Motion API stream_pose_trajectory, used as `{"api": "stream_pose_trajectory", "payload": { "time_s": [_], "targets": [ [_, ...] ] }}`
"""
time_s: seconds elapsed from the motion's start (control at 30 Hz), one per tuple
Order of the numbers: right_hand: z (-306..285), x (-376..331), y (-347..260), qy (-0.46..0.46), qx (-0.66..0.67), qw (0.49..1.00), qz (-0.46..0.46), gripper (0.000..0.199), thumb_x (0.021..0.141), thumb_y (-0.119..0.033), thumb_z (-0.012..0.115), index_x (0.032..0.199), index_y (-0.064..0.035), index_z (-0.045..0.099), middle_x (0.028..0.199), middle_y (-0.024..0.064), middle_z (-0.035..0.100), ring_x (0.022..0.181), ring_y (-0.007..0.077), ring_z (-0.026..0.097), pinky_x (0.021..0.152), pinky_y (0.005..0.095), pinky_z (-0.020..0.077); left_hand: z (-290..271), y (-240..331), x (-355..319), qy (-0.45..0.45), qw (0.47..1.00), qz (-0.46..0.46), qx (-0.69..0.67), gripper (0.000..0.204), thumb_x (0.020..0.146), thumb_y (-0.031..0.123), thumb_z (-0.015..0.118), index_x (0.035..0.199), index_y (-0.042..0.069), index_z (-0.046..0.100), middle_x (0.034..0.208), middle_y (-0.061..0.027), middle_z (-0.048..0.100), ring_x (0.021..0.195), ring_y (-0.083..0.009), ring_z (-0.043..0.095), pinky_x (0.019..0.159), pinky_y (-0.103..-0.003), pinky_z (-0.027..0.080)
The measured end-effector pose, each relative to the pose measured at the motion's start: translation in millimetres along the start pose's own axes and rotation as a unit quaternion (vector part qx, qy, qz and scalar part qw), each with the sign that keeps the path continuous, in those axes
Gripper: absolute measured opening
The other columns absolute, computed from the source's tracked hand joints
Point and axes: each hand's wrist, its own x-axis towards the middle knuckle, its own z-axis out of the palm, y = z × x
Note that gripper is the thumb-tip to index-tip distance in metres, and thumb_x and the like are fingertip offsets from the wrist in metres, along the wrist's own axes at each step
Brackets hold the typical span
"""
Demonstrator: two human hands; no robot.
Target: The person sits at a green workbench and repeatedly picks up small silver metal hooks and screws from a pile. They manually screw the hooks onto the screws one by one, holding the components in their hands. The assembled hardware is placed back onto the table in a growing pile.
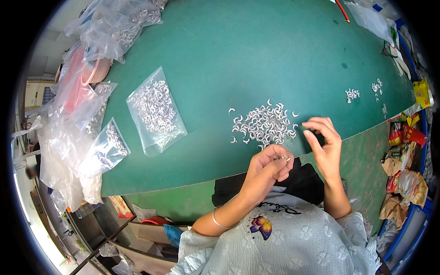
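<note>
The left hand (266, 168) curls inward; the right hand's (328, 149) fingers spread loosely.

From where I stand, I see a loose, pale grey-blue top (298, 245) of crinkled cloth with raised clover shapes, dark script lettering (283, 208) and an orange-and-purple butterfly (261, 228) on the front. Its sleeves are short and wide. A slim silvery bangle (217, 222) circles the left forearm (229, 213), and black clothing (227, 189) covers the lap.
</note>
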Motion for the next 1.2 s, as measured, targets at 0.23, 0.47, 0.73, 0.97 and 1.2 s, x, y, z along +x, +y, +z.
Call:
{"api": "stream_pose_trajectory", "payload": {
  "time_s": [0.23, 0.47, 0.73, 0.97, 1.2],
  "targets": [
    [13, 8, 15, 0.001, -0.234, 0.962, -0.14, 0.016, 0.066, -0.002, 0.067, 0.081, -0.0049, 0.062, 0.086, 0.0041, 0.056, 0.077, 0.0214, 0.048, 0.069, 0.0327, 0.0349, -2, -4, 3, 0.008, 1.0, 0.024, -0.012, 0.01, 0.082, 0.006, 0.047, 0.09, 0.001, 0.05, 0.077, -0.0068, 0.049, 0.062, -0.0091, 0.038, 0.052, -0.023, 0.03],
    [7, 3, 7, 0.006, -0.089, 0.995, -0.042, 0.007, 0.07, 0.001, 0.063, 0.076, -0.0001, 0.059, 0.078, 0.008, 0.059, 0.075, 0.0229, 0.053, 0.069, 0.0315, 0.0406, -3, -6, 1, 0.089, 0.992, 0.029, 0.08, 0.012, 0.083, 0.001, 0.055, 0.095, 0.0, 0.055, 0.074, 0.001, 0.047, 0.06, -0.0046, 0.037, 0.051, -0.019, 0.029],
    [3, -7, -21, -0.084, 0.032, 0.996, -0.022, 0.006, 0.072, 0.0, 0.063, 0.075, 0.0005, 0.059, 0.074, 0.0086, 0.059, 0.072, 0.0217, 0.053, 0.067, 0.0301, 0.0419, 6, -7, 7, 0.113, 0.962, 0.128, 0.214, 0.02, 0.078, 0.001, 0.063, 0.096, 0.003, 0.057, 0.07, 0.0055, 0.044, 0.058, -0.001, 0.035, 0.049, -0.017, 0.027],
    [2, -8, -24, -0.095, 0.026, 0.994, -0.051, 0.007, 0.071, -0.002, 0.065, 0.074, -0.0002, 0.059, 0.074, 0.0083, 0.059, 0.071, 0.0223, 0.053, 0.068, 0.0309, 0.0412, 6, -4, 4, 0.129, 0.964, 0.09, 0.216, 0.013, 0.078, 0.003, 0.064, 0.091, 0.003, 0.059, 0.066, 0.0062, 0.043, 0.054, -0.0007, 0.033, 0.046, -0.017, 0.025],
    [1, -3, -18, -0.066, 0.043, 0.996, -0.032, 0.008, 0.071, -0.002, 0.065, 0.076, 0.0006, 0.06, 0.075, 0.0098, 0.059, 0.072, 0.0229, 0.053, 0.067, 0.0317, 0.0422, -5, -4, 3, 0.037, 0.999, -0.019, -0.011, 0.01, 0.083, 0.008, 0.054, 0.09, 0.001, 0.052, 0.071, -0.0001, 0.045, 0.056, -0.0045, 0.035, 0.047, -0.019, 0.025]
  ]
}}
